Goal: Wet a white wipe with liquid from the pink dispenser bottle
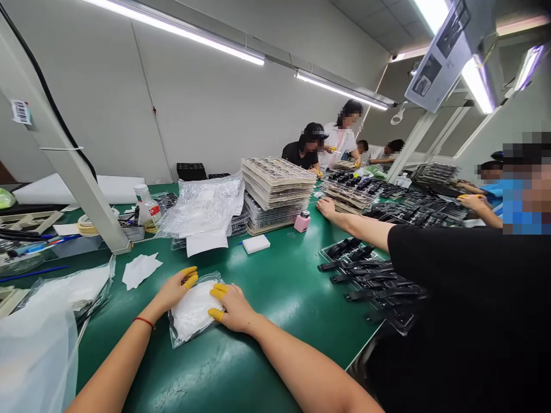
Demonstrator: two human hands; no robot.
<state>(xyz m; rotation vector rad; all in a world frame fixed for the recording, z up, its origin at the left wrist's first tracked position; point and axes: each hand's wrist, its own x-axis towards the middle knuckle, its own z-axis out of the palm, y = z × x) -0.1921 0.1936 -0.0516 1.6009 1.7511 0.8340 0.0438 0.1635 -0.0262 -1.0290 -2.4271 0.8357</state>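
Head view is showing both bare hands resting on a clear plastic bag of white wipes [193, 310], which is lying flat on the green table [275, 287] close to its near edge. The left hand [174, 289] is lying across the bag's upper left corner, fingers loosely curled, the yellow finger cots [189, 277] on its fingertips pressing on the film; whether it is pinching the film is not clear. The right hand [232, 307] is pressing on the bag's right edge, fingers bent and close together, yellow cots on at least two of them. A red string bracelet [144, 322] is circling the left wrist.

Beyond the bag, a loose white wipe [140, 268] is lying toward the left, and a small white block [256, 244] and a pink dispenser bottle [302, 221] are sitting further back, in front of a stack of clear blister trays [278, 192]. Crumpled plastic film [202, 209] is covering part of what is beside that stack. At the right edge, a co-worker's arm [357, 226] in a black sleeve is reaching across black watch straps [374, 281], hiding many of them. A large white bag [34, 344] is being cut off at the lower left corner. Faces further down the table are blurred.
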